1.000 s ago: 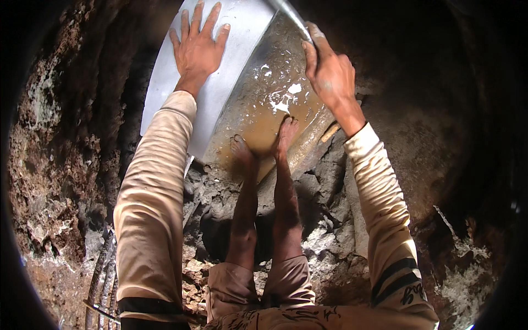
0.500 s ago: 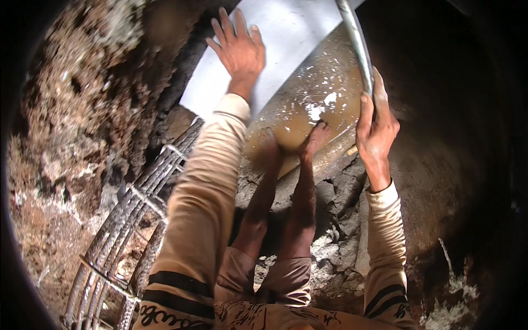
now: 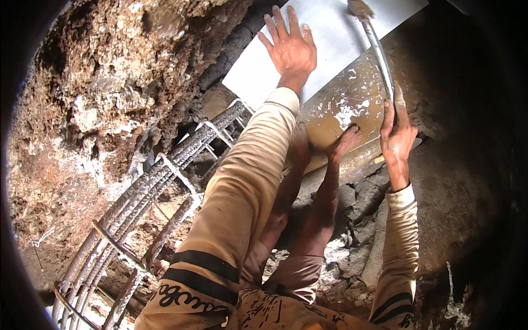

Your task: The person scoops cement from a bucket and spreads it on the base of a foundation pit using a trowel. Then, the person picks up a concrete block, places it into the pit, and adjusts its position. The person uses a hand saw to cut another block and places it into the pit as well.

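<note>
My left hand (image 3: 293, 52) lies flat with fingers spread on a white sheet or board (image 3: 335, 33) at the top of the view. In my right hand (image 3: 397, 137) is a hammer (image 3: 378, 52) with a long shiny metal handle. Its brownish head, a little blurred, is raised over the right part of the white sheet. The hand's fingers are closed about the lower handle, partly hiding the grip. Below the sheet lies shallow muddy water (image 3: 335, 118), where my bare feet (image 3: 345, 140) stand at the near edge.
A cage of tied steel bars (image 3: 165, 170) runs up the left side toward the sheet. Beyond it rises a rough earth and rock wall (image 3: 110, 99). Broken grey rubble (image 3: 352, 214) lies by my legs, and a dark slope (image 3: 451, 181) is on the right.
The view has shifted, so everything sits further right or lower. The hammer's head has come into view above the sheet. My left hand stays flat on the sheet.
</note>
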`<state>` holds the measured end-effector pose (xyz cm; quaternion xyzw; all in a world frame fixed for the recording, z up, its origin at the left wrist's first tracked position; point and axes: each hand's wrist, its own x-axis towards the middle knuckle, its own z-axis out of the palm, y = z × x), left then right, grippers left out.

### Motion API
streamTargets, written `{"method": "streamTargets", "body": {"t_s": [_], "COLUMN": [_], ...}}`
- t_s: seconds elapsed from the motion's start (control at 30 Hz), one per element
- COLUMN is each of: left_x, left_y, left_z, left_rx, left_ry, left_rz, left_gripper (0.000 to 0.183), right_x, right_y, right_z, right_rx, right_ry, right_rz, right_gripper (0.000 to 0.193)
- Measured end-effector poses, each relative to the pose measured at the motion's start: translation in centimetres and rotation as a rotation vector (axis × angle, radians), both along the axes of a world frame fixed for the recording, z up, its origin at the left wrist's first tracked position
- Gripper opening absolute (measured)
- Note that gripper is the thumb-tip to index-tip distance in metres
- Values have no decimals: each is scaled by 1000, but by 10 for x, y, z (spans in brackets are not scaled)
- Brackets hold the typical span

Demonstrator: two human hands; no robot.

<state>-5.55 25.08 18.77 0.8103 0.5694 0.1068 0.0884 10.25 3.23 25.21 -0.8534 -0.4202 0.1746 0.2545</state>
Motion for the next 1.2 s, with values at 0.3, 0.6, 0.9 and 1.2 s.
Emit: {"method": "streamTargets", "body": {"t_s": [0.3,0.6,0.9,1.2], "left_x": [0,-4,0,-3], "left_y": [-1,0,0,0], "left_z": [2,-10,-9,-3], "left_rx": [-33,-21,28,-54], "left_ry": [-31,32,-21,-29], "left_rz": [11,44,36,70], "left_gripper": [64,65,64,64], "right_x": [0,-6,-2,-1], "right_y": [-14,24,31,43], "right_z": [7,47,5,16], "right_rx": [-111,-122,-182,-161], "right_ry": [-42,115,-19,-31], "right_rz": [-14,-22,42,72], "right_gripper": [44,38,44,42]}}
